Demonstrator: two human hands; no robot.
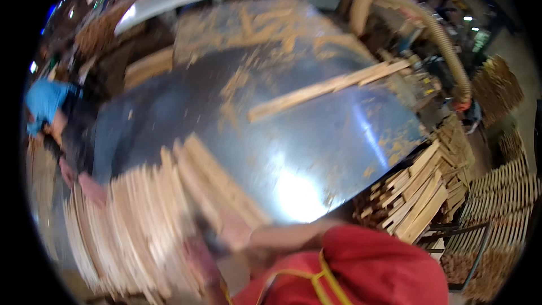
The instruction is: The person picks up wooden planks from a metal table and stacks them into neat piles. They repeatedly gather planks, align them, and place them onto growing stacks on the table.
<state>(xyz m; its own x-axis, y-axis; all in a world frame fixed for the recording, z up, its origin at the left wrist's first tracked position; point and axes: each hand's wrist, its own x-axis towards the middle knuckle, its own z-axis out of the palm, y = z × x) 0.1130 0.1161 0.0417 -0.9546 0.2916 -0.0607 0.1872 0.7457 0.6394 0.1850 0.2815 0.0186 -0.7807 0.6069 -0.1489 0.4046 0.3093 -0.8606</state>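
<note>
A row of thin wooden strips stands packed together on the near left of the metal table. At its right end, longer wooden boards lie slanting across the table edge. My right hand is at the near end of these boards, touching them, its fingers smeared by motion. My left hand is lower, against the right side of the strip row, also blurred. Whether either hand grips the wood is not clear. A co-worker's hands reach to the far left end of the row.
The shiny metal table carries sawdust and a long wooden strip. A co-worker in a blue shirt bends at the left. On the right are a pile of offcuts, stacked slats and a ribbed hose.
</note>
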